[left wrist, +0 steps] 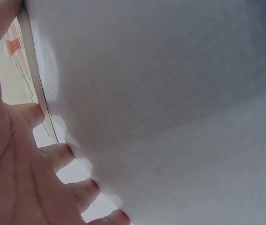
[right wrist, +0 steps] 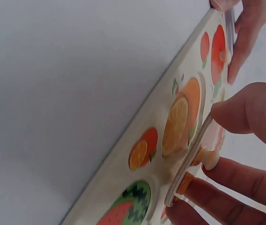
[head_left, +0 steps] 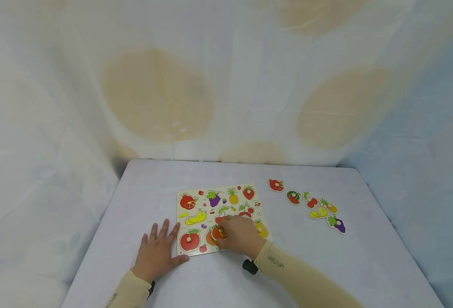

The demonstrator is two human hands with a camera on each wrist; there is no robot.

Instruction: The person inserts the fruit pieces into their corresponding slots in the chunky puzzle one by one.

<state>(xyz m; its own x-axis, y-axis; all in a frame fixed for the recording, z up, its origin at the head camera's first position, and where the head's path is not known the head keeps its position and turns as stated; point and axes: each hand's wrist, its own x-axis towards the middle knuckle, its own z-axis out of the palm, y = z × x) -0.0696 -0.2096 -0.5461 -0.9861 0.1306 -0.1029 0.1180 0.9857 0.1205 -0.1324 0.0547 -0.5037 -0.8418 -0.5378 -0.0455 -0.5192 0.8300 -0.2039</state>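
Observation:
My right hand [head_left: 243,235] pinches an orange puzzle piece [head_left: 217,233] over the front of the fruit puzzle board [head_left: 191,253]. In the right wrist view, thumb and fingers hold the tilted piece [right wrist: 189,161] by its edges, its wooden peg facing the fingers. It stands just above the printed orange [right wrist: 182,115] on the board. My left hand [head_left: 157,256] lies spread on the table at the board's left side, thumb at the front corner and fingertips at the edge. A red apple piece [head_left: 189,242] with a peg sits in the board near that thumb.
Right of the board lie loose pieces: a pomegranate [head_left: 276,185], a watermelon slice [head_left: 293,197], cherries [head_left: 311,202], a pineapple [head_left: 329,206], bananas [head_left: 318,213] and grapes [head_left: 336,224]. A strawberry piece [head_left: 248,193] is at the board's back right corner. Hanging sheets surround the white table [head_left: 365,256].

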